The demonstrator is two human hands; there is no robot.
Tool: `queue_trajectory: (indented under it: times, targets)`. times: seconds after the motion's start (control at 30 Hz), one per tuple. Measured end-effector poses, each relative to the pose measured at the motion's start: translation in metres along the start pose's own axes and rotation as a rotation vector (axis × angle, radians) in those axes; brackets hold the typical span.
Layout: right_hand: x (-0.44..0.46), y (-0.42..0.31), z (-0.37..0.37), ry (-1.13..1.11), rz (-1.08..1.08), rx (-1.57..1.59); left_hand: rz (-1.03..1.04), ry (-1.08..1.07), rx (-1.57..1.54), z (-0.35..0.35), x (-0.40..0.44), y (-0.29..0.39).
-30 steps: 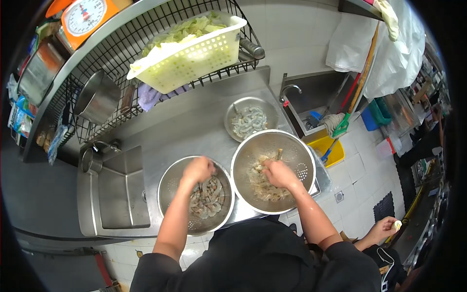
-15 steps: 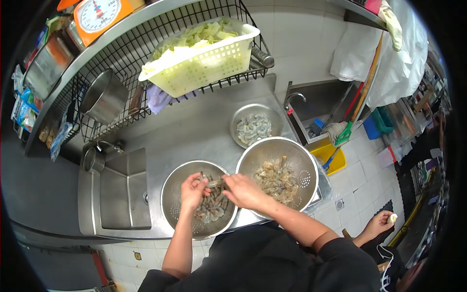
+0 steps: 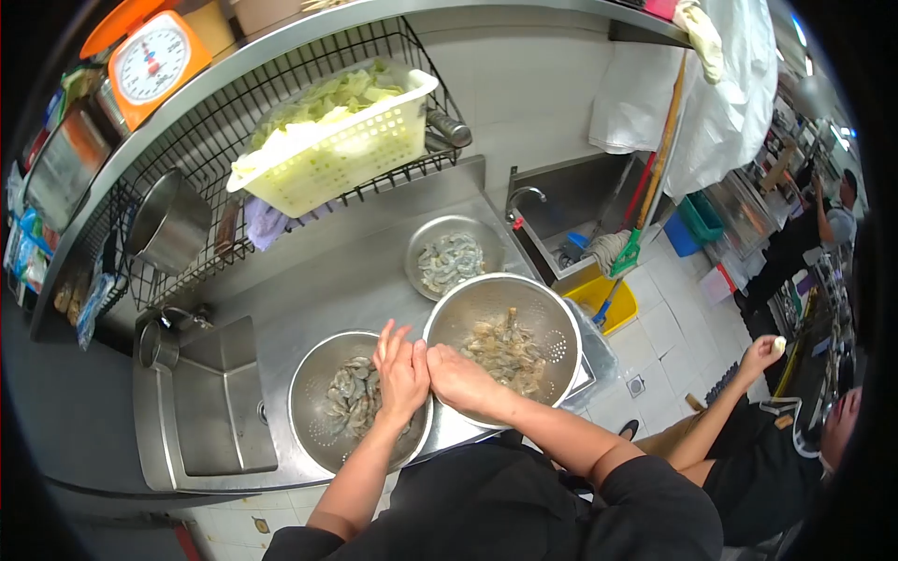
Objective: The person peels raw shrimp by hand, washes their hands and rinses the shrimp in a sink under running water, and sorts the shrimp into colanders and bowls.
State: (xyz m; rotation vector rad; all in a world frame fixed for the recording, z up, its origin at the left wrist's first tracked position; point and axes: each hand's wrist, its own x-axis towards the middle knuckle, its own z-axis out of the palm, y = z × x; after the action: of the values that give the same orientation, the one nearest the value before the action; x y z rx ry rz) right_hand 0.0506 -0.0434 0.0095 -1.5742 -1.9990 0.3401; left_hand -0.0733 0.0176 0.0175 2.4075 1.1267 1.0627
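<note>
- Grey shrimp point(image 3: 350, 396) lie heaped in the left colander point(image 3: 321, 447), mostly toward its middle.
- The left hand point(image 3: 401, 372) is over that colander's right side, its outer fingers stretched and spread apart; its thumb side meets the right hand, and whatever its grip may pinch there is hidden.
- The right hand point(image 3: 460, 378) has its fingers curled in, knuckles up, over the left rim of the right colander point(image 3: 558, 353); I cannot tell whether its grip is closed on anything.
- Brownish shrimp pieces point(image 3: 511, 352) are piled inside the right colander.
- Just behind that one, a smaller metal bowl point(image 3: 490, 251) contains paler shrimp point(image 3: 451, 260).
- The colanders and bowl are on the steel bench point(image 3: 299, 285), with a sink point(image 3: 220, 402) let into its left end.
- Above the bench, a white perforated basket point(image 3: 351, 159) of green leaves point(image 3: 369, 98) is on a wire rack point(image 3: 416, 56).
- At far right, another person's hand point(image 3: 760, 357) holds a small pale thing point(image 3: 778, 346).
</note>
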Motion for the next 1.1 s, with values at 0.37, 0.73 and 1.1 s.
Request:
queue_trajectory:
  times: [0.37,0.73,1.1]
  targets:
    - [-0.041,0.037,-0.011,0.026,0.167,-0.026,-0.102,-0.419,-0.326,0.044,0.016,0.026]
    - [-0.067,0.038,-0.037,0.078,0.256,0.171,-0.818,-0.670,-1.274,0.076,0.018,0.041]
    - [-0.089,0.087,-0.072,0.264,0.147,-0.229,-1.066,-0.399,-1.588,0.089,0.028,0.036]
